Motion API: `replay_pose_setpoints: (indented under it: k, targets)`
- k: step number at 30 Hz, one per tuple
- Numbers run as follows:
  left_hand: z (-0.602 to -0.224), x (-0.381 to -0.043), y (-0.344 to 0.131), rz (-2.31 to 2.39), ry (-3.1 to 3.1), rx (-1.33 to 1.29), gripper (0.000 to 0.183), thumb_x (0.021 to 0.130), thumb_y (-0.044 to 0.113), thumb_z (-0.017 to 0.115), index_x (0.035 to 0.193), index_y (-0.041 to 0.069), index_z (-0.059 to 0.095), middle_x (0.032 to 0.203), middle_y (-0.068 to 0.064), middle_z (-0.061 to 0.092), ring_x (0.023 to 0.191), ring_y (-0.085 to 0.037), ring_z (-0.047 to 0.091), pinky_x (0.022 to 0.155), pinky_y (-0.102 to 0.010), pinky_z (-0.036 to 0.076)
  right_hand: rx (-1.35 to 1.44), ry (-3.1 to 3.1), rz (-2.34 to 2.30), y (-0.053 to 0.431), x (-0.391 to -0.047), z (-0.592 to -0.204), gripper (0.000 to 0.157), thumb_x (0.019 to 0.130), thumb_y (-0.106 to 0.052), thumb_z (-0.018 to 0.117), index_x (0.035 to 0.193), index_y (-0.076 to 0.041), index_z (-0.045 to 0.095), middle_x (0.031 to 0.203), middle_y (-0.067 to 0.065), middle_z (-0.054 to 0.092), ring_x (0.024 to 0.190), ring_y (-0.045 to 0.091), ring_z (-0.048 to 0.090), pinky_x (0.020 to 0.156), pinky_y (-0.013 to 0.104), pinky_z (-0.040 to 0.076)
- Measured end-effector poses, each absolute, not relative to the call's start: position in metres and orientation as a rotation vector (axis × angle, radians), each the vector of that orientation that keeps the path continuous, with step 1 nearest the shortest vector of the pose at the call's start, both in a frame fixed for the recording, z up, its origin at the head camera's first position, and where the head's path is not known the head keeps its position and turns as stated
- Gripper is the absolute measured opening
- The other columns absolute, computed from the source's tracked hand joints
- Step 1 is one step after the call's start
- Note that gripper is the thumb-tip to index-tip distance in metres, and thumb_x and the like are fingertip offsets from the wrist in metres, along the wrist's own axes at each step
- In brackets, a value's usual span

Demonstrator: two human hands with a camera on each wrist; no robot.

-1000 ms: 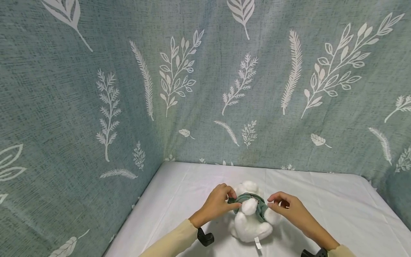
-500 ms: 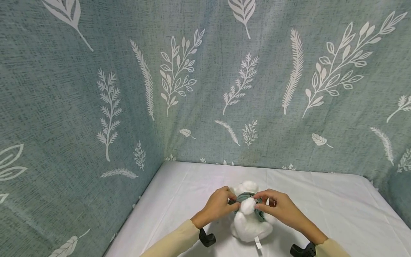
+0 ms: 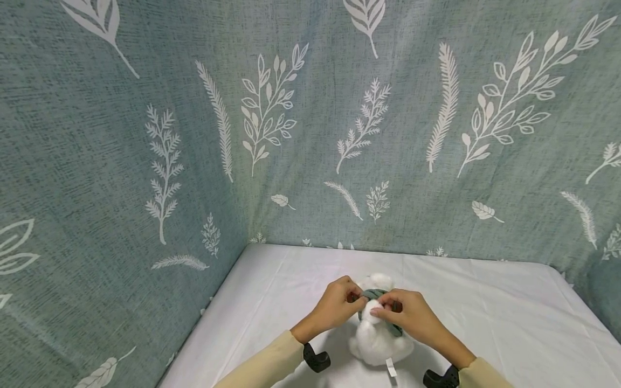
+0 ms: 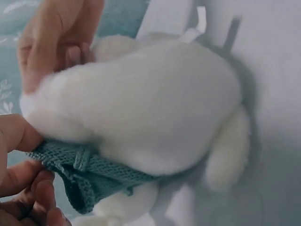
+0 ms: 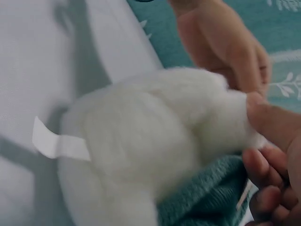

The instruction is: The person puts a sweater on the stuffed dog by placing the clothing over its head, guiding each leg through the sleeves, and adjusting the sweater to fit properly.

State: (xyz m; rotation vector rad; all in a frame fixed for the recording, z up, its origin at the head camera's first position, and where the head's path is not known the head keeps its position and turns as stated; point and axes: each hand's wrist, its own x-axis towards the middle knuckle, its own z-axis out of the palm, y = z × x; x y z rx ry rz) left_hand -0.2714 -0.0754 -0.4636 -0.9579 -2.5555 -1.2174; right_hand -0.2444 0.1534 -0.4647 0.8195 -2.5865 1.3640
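A white plush toy (image 3: 380, 345) lies on the white-covered surface, with a teal knitted garment (image 4: 101, 172) around part of it. My left hand (image 3: 337, 304) pinches the garment's edge at the toy's left side, seen closely in the left wrist view. Across from it, my right hand (image 3: 409, 319) holds the end of a stubby white limb (image 5: 225, 122) between thumb and fingers, just above the knit. The two hands almost meet over the limb. Much of the toy's far end is hidden behind the hands.
A white fabric tag (image 5: 70, 147) sticks out from the toy's near end. The white-covered surface (image 3: 276, 291) spreads around the toy. Teal leaf-patterned cloth (image 3: 310, 134) hangs behind it and at the left.
My right hand has moved left from the toy's right side onto the white limb and taken hold of it. My left hand has shifted slightly right. The limb has tipped a little leftward.
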Motion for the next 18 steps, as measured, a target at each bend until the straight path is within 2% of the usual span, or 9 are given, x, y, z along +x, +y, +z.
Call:
replay_pose_setpoints:
  k: [8,14,18]
  targets:
    - [-0.46,-0.267,-0.074,-1.244,-2.539,-0.976,0.009,0.096,0.014,0.067,0.091,0.011,0.074,0.085,0.003,0.056,0.07,-0.003,0.05,0.064,-0.019,0.045,0.694,-2.612,1.285,0.14,-0.247,-0.471,0.02,0.089,-0.033,0.08,0.089,-0.014,0.074,0.073,-0.01,0.058,0.063,0.002,0.049,0.058,0.023,0.044]
    - [-0.46,-0.265,-0.077,-1.204,-2.586,-0.99,0.007,0.096,0.016,0.067,0.091,0.013,0.072,0.083,0.009,0.054,0.07,-0.002,0.049,0.062,-0.019,0.044,0.643,-2.652,1.249,0.134,-0.245,-0.47,0.022,0.09,-0.031,0.081,0.089,-0.012,0.071,0.07,-0.009,0.053,0.059,0.003,0.045,0.055,0.023,0.04]
    - [-0.458,-0.264,-0.076,-1.122,-2.613,-1.05,0.007,0.096,0.017,0.068,0.09,0.014,0.071,0.084,0.009,0.054,0.069,0.0,0.049,0.06,-0.017,0.045,0.526,-2.677,1.266,0.131,-0.246,-0.47,0.016,0.09,-0.022,0.082,0.085,-0.013,0.069,0.067,-0.008,0.053,0.056,0.005,0.045,0.053,0.022,0.038]
